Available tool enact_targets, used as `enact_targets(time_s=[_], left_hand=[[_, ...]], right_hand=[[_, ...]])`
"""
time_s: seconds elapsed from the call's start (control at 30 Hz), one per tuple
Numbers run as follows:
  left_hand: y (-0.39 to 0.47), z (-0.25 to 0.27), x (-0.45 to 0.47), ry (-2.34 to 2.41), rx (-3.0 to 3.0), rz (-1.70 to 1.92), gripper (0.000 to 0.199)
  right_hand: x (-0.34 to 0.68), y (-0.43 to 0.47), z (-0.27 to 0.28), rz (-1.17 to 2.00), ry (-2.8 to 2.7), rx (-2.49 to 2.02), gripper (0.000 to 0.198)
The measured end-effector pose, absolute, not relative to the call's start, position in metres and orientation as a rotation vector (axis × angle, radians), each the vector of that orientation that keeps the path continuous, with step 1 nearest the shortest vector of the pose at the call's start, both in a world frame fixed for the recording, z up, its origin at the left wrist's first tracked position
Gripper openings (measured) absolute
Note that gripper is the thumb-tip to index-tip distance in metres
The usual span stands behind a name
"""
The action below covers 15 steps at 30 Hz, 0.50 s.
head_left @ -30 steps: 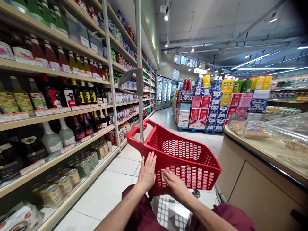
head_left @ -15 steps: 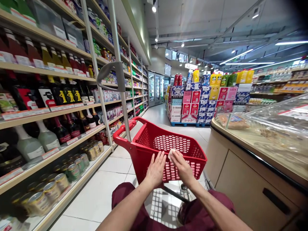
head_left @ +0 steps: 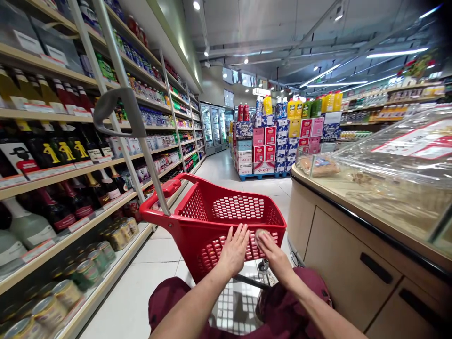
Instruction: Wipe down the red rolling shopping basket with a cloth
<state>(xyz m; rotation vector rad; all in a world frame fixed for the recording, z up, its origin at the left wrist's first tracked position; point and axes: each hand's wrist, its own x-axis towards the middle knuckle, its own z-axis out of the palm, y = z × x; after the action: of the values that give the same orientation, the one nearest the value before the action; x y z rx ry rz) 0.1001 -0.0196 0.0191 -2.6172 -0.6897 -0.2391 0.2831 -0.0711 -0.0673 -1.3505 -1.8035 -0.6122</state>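
Observation:
In front of me is a red plastic shopping cart (head_left: 187, 238) with perforated basket walls. My left hand (head_left: 234, 250) lies against its near side, fingers stretched and just below the rim. To the right of it, my right hand (head_left: 274, 256) presses a small whitish cloth or tissue (head_left: 262, 233) against the same side, near the basket's right end. The cloth is mostly covered by the fingers. From the cart's left end rises a metal pole (head_left: 151, 174) with a grey loop handle (head_left: 136, 113).
Shelves (head_left: 106, 207) of bottles and cans line the left side. A wooden counter (head_left: 339, 235) with clear covers stands close on the right. Ahead is a pallet stack of drink boxes (head_left: 264, 150), with glass-door fridges (head_left: 212, 125) behind.
Both hands have slid right along the cart's side, and the right hand with the cloth is lower below the rim. My view has turned right, so cart and shelves appear farther left.

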Motion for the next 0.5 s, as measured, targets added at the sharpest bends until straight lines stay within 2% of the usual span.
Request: enact_targets(time_s=[0.27,0.4,0.5], left_hand=[[-0.02,0.022,0.122,-0.659,-2.642,-0.224,0.059],[-0.023,0.016,0.128,-0.601,-2.639,-0.217,0.061],[-0.023,0.014,0.128,-0.602,-2.647,-0.218,0.061]], right_hand=[[0.327,-0.086,-0.074,-0.58,-1.558,-1.554,0.051],[0.328,-0.097,-0.1,-0.505,-1.647,-1.647,0.053],[0.327,-0.101,-0.099,-0.504,-1.625,-1.636,0.055]])
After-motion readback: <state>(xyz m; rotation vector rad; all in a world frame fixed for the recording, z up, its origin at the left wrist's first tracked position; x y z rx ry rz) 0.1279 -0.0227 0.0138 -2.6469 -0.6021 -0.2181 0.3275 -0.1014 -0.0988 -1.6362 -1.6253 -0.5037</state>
